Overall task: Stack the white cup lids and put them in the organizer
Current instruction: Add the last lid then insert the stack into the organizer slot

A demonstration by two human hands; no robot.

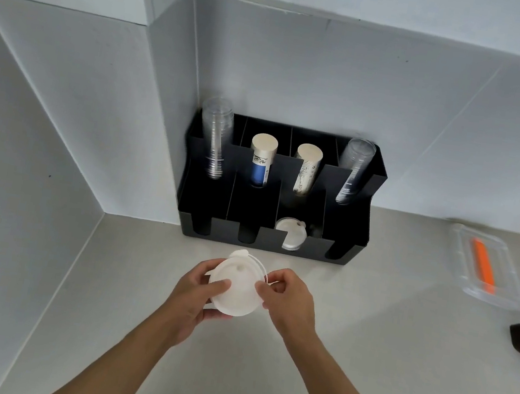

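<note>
Partway | left hand (195, 291) and right hand (287, 297) both closed on lids (234, 289) just near of organizer (351, 244) | one lid (290, 233) already slotted (front row, third from left) | held lids still to go in

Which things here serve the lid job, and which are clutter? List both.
Job: white cup lids held in left hand and right hand; black organizer; lids already slotted.
Clutter: clear cup stacks; paper cups; clear container; orange tool.
</note>
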